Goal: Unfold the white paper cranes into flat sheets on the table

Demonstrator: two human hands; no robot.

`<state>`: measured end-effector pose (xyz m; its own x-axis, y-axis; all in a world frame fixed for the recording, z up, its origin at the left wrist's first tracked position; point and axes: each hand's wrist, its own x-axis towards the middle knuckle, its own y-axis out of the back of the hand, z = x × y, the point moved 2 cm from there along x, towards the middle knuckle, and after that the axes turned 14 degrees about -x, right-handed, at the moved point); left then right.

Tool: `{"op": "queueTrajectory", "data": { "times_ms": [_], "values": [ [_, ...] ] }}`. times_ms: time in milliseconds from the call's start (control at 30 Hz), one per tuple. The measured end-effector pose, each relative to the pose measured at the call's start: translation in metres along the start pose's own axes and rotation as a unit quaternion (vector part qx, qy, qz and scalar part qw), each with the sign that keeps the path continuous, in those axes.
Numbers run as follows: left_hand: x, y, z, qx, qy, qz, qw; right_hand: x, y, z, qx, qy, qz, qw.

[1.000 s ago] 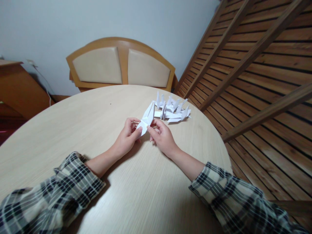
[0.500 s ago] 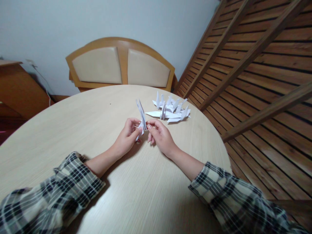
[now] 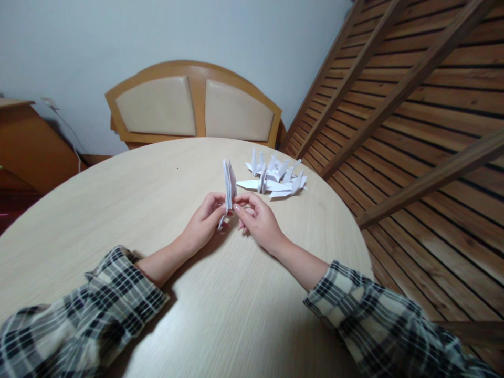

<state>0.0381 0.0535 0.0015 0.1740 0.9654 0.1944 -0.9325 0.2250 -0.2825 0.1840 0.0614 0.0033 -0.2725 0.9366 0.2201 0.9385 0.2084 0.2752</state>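
Observation:
A folded piece of white paper [image 3: 229, 184] stands upright and edge-on between my hands, above the round light wooden table [image 3: 129, 210]. My left hand [image 3: 205, 223] pinches its lower part from the left, fingers closed. From the right, my right hand [image 3: 258, 220] pinches the same spot with thumb and forefinger. Both forearms rest on the table, in plaid sleeves. Just beyond my right hand lies a small heap of finished white paper cranes [image 3: 277, 178].
A wooden chair with beige padded back [image 3: 192, 105] stands at the table's far side. A wooden cabinet [image 3: 23, 142] is at the left. Slatted wooden flooring and beams [image 3: 413, 131] fill the right, beyond the table's edge.
The folded paper has been turned from slanting flat toward the cranes to standing upright and edge-on. Both hands stayed in place, pinching it.

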Motion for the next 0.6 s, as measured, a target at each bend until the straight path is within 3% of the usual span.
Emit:
{"op": "queueTrajectory", "data": {
  "times_ms": [300,600],
  "values": [
    [0.0014,0.0050,-0.0047,0.002,0.021,0.019,1.000,0.0000,-0.0009,0.0008,-0.004,0.003,-0.002,1.000],
    [0.0032,0.0051,-0.0039,0.067,-0.020,0.015,0.997,-0.0006,-0.0015,0.0025,-0.011,0.006,-0.009,1.000]
  ]
}}
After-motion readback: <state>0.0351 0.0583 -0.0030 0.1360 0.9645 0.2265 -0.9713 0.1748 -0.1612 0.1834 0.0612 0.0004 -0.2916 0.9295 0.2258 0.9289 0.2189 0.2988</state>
